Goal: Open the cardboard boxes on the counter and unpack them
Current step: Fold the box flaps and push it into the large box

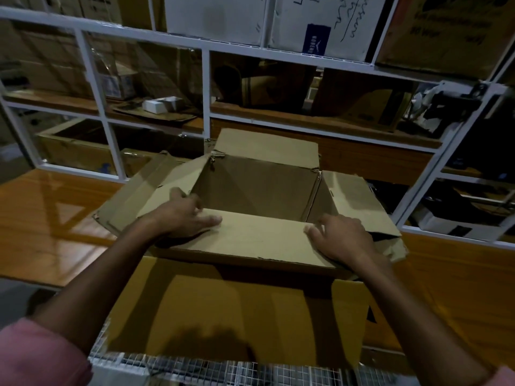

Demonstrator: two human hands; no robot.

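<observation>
While flaps splay, both grips, left hand (184, 215) and right hand (341, 236), spread flat atop cardboard box (259, 188) near flap (250, 238).

We see two bare forearms reaching in from the lower edge, one at each corner. Left hand (185, 215): bare, no ring, watch or band that we can make out. Right hand (341, 237): likewise bare, wrist uncovered. Pink sleeve (41, 355) at lower left, soft fabric, pushed up or cut short so that it ends near the elbow; its hem is loosely bunched. A sliver of the same pink cloth (505, 376) shows at the lower right corner. We note no gloves. Motion blur softens the fingers; nails and finer detail we cannot tell.
</observation>
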